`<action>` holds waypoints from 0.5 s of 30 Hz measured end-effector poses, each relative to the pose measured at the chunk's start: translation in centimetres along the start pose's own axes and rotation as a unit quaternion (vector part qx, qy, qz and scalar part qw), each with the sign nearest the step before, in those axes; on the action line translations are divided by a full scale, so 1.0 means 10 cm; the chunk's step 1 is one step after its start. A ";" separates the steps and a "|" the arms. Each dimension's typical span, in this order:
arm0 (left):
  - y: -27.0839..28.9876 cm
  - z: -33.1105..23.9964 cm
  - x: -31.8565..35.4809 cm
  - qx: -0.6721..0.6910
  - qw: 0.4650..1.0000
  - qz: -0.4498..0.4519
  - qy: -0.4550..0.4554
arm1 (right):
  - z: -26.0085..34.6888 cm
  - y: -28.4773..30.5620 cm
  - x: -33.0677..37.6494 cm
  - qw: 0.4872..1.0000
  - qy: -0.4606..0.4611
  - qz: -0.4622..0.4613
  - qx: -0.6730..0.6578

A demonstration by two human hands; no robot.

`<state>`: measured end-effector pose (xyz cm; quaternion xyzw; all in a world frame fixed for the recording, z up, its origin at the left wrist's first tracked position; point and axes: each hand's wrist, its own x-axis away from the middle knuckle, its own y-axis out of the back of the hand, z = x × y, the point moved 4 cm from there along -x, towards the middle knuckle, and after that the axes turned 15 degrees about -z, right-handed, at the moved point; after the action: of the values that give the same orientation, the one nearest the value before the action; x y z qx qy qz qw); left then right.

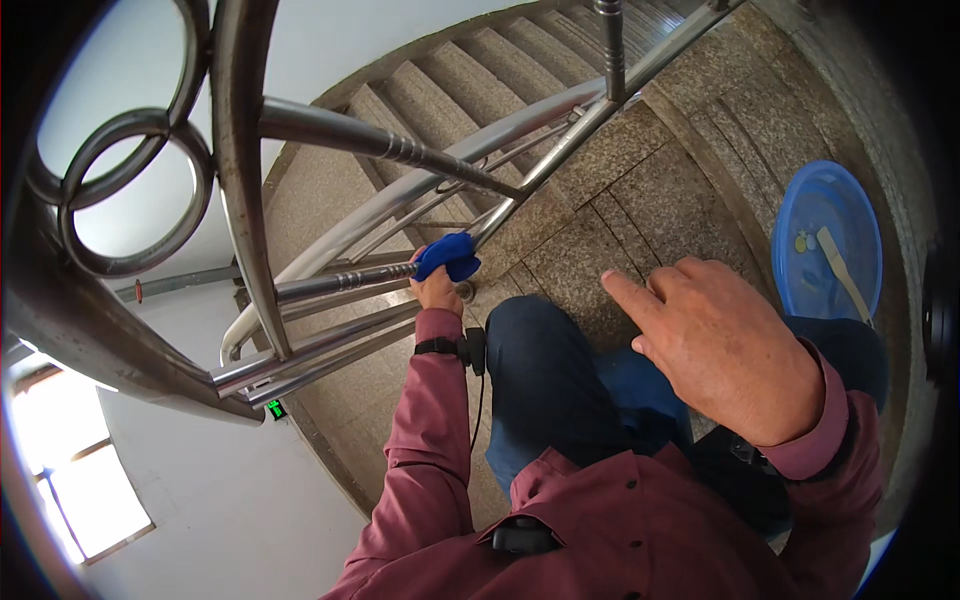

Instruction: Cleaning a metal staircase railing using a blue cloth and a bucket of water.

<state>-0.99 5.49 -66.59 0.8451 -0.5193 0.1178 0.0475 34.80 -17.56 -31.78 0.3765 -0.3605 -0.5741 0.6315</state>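
Observation:
My left hand (437,293) grips a blue cloth (449,256) against a metal baluster (345,281) of the stair railing, close to where the post meets the lower rail. Part of the left fingers is hidden behind the cloth and the post. Above my right knee, my right hand (718,350) hangs in the air, back up and apart from the railing. Its index finger stretches forward and the other fingers are bent. Nothing shows in it, though its palm is hidden.
A blue plastic basin (781,240) stands at the right, with a pale-handled tool (838,260) and small yellowish things in it. Stone stairs (455,85) lie beyond the railing. Large metal rings (135,265) and a curved rail (240,150) rise at the left.

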 end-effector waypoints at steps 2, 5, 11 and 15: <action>-0.04 0.03 0.02 0.002 1.000 0.008 0.009 | -0.01 0.01 0.00 1.000 -0.005 0.002 0.003; -0.06 0.08 0.00 0.008 1.000 0.019 0.006 | -0.01 0.02 0.01 1.000 -0.001 -0.002 0.007; 0.03 0.36 -0.17 -0.007 0.999 -0.005 0.045 | -0.02 0.02 0.04 1.000 -0.001 -0.011 0.015; 0.06 0.56 -0.26 -0.021 0.997 -0.019 0.066 | -0.02 0.03 0.04 1.000 -0.008 -0.001 0.007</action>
<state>-1.79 6.32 -72.73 0.8439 -0.5013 0.1619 0.1015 35.16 -17.97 -31.60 0.3765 -0.3693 -0.5754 0.6251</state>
